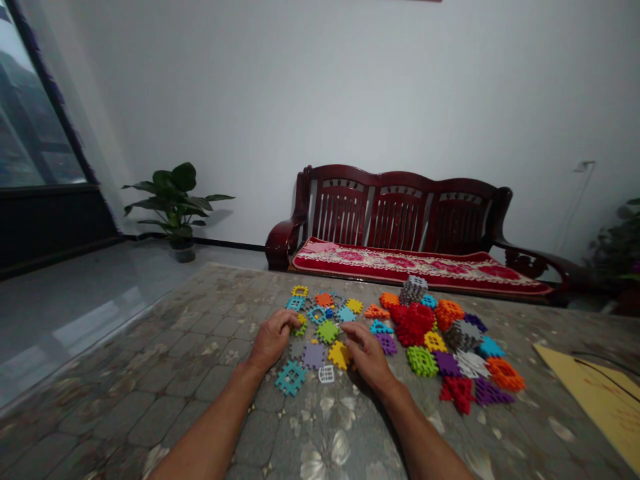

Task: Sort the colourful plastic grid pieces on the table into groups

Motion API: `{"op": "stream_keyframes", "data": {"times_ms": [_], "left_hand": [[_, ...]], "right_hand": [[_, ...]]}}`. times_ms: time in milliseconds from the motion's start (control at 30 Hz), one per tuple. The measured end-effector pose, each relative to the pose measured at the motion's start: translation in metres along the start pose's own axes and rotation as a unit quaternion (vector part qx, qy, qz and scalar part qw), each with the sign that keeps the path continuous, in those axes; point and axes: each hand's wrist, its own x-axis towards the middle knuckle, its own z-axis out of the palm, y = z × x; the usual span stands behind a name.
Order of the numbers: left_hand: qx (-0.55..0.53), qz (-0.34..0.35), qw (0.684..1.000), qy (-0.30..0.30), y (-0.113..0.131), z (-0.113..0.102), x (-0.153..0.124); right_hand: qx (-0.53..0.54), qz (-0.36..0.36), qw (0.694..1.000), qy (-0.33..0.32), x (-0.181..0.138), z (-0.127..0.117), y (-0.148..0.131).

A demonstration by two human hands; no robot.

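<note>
Our left hand [273,338] is by a yellow tile [303,321], right hand [369,355] by a green tile [327,332]; we cannot tell either grip.

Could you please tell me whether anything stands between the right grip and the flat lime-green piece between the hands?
Nothing visible does: the right grip is close to the right edge of the lime-green piece, whose upper face lies uncovered. I cannot tell whether they touch.
</note>
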Motion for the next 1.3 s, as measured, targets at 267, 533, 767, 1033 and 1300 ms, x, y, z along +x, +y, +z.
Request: {"op": "stream_keyframes", "data": {"times_ms": [267,533,767,1033,1300], "left_hand": [[0.014,-0.012,1.000,0.006,-0.003,0.000,0.002],[0.054,-0.019,0.998,-0.031,-0.002,-0.001,0.003],[0.079,-0.027,0.996,-0.036,-0.006,-0.001,0.004],[0.090,-0.028,0.995,-0.033,-0.005,0.000,0.002],[0.079,-0.031,0.996,-0.031,-0.005,0.001,0.002]], "right_hand": [[-0.094,-0.029,0.994,0.045,-0.001,0.000,0.000],[-0.196,0.003,0.980,0.034,0.000,0.010,-0.004],[-0.264,0.071,0.962,-0.011,0.014,0.020,0.001],[-0.310,0.039,0.945,-0.097,0.016,0.015,-0.020],[-0.259,0.016,0.964,-0.057,0.031,0.011,-0.008]]}}
